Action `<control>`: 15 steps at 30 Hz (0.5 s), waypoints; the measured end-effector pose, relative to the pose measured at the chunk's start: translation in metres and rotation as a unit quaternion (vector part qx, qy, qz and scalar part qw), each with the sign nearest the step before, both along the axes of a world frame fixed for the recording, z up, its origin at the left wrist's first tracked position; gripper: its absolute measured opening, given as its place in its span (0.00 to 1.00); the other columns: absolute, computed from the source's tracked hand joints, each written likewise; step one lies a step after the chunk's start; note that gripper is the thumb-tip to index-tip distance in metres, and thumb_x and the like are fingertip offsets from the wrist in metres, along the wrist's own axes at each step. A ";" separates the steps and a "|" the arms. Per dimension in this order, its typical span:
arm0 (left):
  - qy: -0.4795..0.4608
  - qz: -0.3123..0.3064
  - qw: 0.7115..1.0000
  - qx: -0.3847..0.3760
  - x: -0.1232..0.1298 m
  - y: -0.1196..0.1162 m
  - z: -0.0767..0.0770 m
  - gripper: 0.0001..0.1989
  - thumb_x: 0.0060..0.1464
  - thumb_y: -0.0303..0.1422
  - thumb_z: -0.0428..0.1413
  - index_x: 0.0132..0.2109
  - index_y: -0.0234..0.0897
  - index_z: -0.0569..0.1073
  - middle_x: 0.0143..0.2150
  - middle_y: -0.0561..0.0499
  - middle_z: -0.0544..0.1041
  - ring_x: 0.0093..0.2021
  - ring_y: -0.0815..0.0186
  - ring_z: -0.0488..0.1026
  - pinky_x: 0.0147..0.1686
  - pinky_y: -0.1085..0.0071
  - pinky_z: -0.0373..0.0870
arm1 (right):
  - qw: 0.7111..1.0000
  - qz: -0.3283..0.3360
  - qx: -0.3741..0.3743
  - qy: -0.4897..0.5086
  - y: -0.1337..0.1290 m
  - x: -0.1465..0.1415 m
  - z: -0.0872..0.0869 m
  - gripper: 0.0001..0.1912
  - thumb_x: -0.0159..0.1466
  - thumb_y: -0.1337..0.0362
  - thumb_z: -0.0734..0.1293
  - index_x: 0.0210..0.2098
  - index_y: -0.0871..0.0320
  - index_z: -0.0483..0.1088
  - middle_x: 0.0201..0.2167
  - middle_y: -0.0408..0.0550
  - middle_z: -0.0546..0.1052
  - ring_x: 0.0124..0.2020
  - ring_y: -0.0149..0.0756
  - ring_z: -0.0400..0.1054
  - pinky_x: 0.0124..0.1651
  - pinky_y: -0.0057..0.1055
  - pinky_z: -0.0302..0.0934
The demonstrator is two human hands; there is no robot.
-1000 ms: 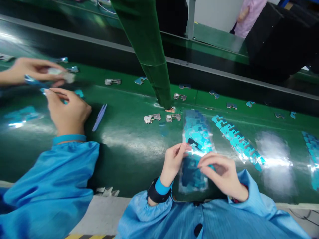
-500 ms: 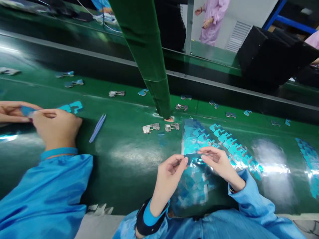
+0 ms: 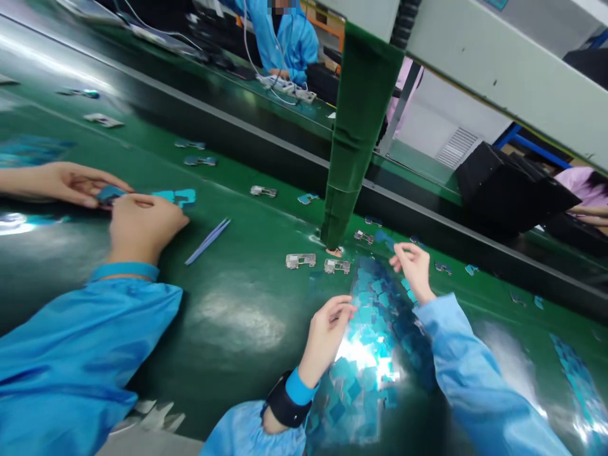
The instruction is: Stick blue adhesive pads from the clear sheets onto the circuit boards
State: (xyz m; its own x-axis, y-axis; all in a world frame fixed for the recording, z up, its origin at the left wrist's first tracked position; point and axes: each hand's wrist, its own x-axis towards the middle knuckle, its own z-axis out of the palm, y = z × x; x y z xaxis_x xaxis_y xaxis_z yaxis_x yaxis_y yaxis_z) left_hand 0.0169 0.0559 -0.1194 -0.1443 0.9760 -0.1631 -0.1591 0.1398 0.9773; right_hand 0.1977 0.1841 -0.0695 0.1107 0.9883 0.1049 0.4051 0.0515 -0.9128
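Note:
My right hand (image 3: 412, 269) is raised over the far end of the film sheet, its fingertips pinched on a small blue film piece (image 3: 384, 239). Lower and to the left, my left hand (image 3: 327, 335) hovers at the left edge of the sheet (image 3: 351, 386) of overlapping blue pieces. Its thumb and fingers are slightly apart, with nothing visible between them. Just beyond the hands lie two silvery metal parts, one (image 3: 301, 261) left of the other (image 3: 337, 266). Another metal part (image 3: 363, 237) rests close to the held film.
At left, a co-worker's hands (image 3: 142, 228) hold a small blue item near purple tweezers (image 3: 208, 241). A green-wrapped post (image 3: 349, 145) stands beyond the metal parts. More small parts line the far side, and another film sheet (image 3: 579, 380) lies at right.
My right hand has moved up and away from my left hand, carrying the blue piece. My left hand's fingers have come off it. The camera view has tilted and shifted.

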 end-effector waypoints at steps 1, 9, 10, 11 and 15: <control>0.001 0.004 1.000 0.003 -0.002 0.000 -0.003 0.14 0.50 0.40 0.56 0.40 0.34 0.74 0.32 0.44 0.83 0.32 0.59 0.80 0.35 0.63 0.77 | 1.000 -0.009 0.013 -0.009 0.022 -0.007 -0.006 0.16 0.66 0.53 0.64 0.39 0.62 0.70 0.24 0.46 0.77 0.21 0.30 0.69 0.27 0.28 0.66; 0.008 0.016 1.000 0.012 -0.009 -0.001 -0.009 0.11 0.49 0.37 0.56 0.38 0.37 0.75 0.30 0.46 0.83 0.32 0.59 0.80 0.36 0.63 0.77 | 0.990 0.062 0.034 -0.120 0.087 -0.023 -0.069 0.17 0.67 0.59 0.66 0.53 0.60 0.68 0.50 0.52 0.73 0.48 0.40 0.72 0.49 0.43 0.69; 0.007 0.014 1.000 0.012 -0.008 -0.001 -0.008 0.10 0.49 0.37 0.56 0.38 0.37 0.75 0.30 0.46 0.83 0.32 0.59 0.80 0.36 0.63 0.77 | 0.988 0.071 0.036 -0.130 0.087 -0.020 -0.074 0.17 0.67 0.59 0.66 0.53 0.60 0.68 0.51 0.52 0.73 0.48 0.40 0.72 0.50 0.44 0.69; 0.005 0.011 1.000 0.011 -0.007 -0.002 -0.007 0.10 0.49 0.37 0.56 0.38 0.37 0.75 0.30 0.46 0.83 0.31 0.59 0.80 0.35 0.63 0.77 | 0.987 0.077 0.038 -0.137 0.087 -0.016 -0.077 0.17 0.67 0.59 0.66 0.53 0.60 0.68 0.51 0.52 0.73 0.48 0.40 0.72 0.50 0.44 0.69; -0.002 0.003 1.000 0.004 -0.005 -0.002 -0.004 0.10 0.49 0.38 0.57 0.36 0.37 0.76 0.30 0.47 0.82 0.31 0.59 0.80 0.34 0.64 0.77 | 0.984 0.086 0.057 -0.149 0.089 -0.006 -0.076 0.17 0.68 0.59 0.66 0.52 0.61 0.68 0.49 0.51 0.74 0.46 0.38 0.72 0.48 0.42 0.70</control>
